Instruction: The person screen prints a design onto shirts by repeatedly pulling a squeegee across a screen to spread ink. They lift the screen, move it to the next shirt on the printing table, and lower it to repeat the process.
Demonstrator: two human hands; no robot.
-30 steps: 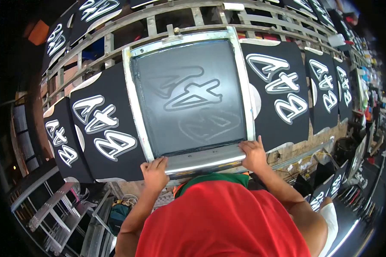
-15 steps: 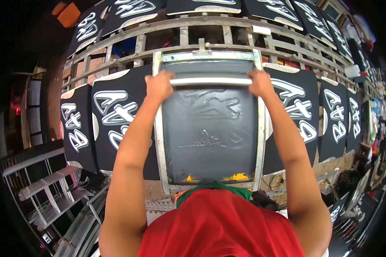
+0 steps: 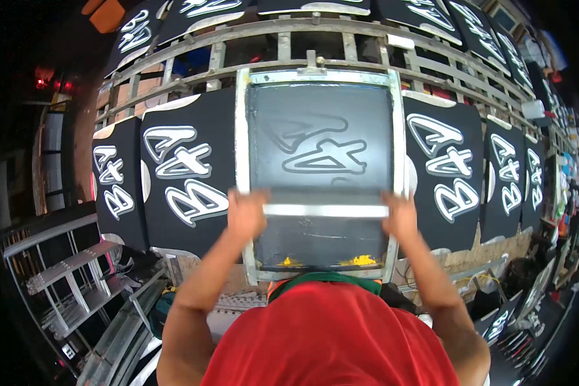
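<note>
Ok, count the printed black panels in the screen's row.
5. Left of the screen: outer left panel and inner left panel. Right: nearest right panel, middle panel, farthest panel. Another may hide underneath.

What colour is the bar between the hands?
The bar looks silvery, slightly blurred, with a bright shine; the head view shows it.

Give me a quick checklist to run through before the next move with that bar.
1. Left grip on the bar: ok, at its left end, though blurred.
2. Right grip on the bar: ok, at its right end, also blurred.
3. Bar straight across the screen: ok, roughly level from side to side.
4. Yellow patches apart from the bar: ok, they sit near the screen's bottom edge.
5. Frame firmly seated: cannot tell.
6. Surface beneath the screen: cannot tell, hidden.
</note>
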